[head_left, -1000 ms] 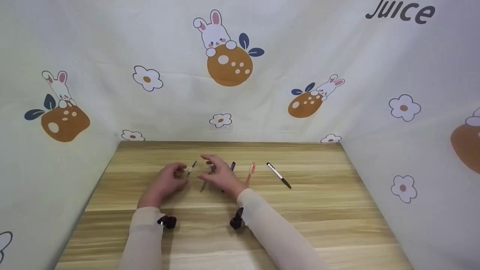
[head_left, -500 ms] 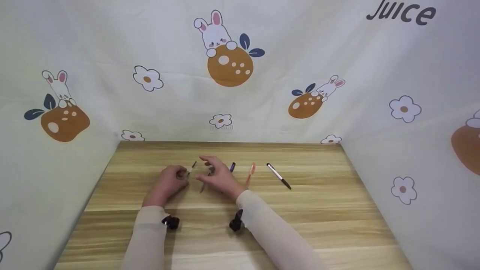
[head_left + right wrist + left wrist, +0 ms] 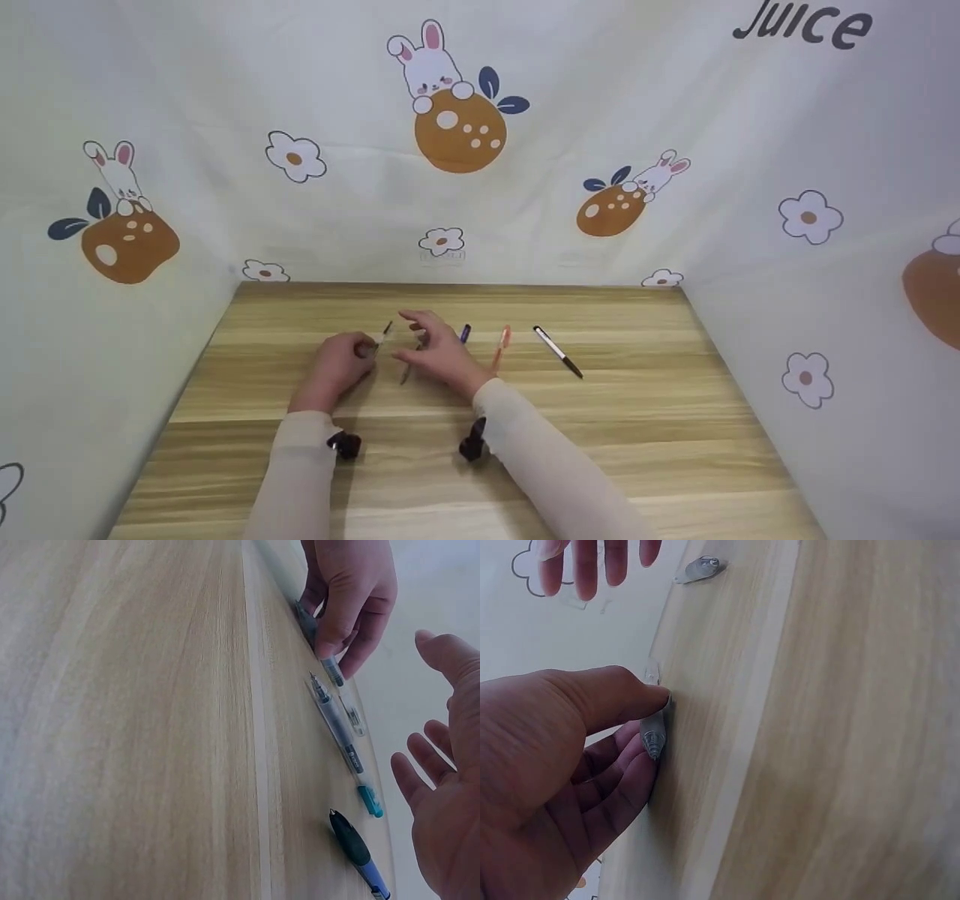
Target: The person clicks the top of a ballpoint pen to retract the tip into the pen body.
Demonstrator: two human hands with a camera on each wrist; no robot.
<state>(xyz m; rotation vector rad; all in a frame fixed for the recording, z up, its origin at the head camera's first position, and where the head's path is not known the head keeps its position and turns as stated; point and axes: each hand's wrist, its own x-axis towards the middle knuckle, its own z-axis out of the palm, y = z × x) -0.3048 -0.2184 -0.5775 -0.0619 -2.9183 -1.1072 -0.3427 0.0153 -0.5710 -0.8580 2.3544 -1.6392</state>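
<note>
My left hand (image 3: 341, 367) pinches a clear pen with a grey grip (image 3: 654, 733) between thumb and fingers, low at the tabletop. Its far end sticks out past the fingertips in the head view. To the right, my right hand (image 3: 446, 358) is held with thumb and fingers spread and nothing between them. Beneath it, partly hidden in the head view, lies a clear pen with a teal end (image 3: 343, 736). A blue pen with a dark grip (image 3: 354, 846) lies beyond that one, mostly covered by the right hand in the head view.
On the wooden table (image 3: 637, 450), an orange pen (image 3: 502, 346) and a white pen with black ends (image 3: 558, 351) lie to the right of the right hand. A cloth printed with rabbits and flowers (image 3: 345, 210) walls the table at the back and sides.
My left hand has shifted slightly right, and its thumb and fingers have come together on the clear pen. The right hand has hardly moved.
</note>
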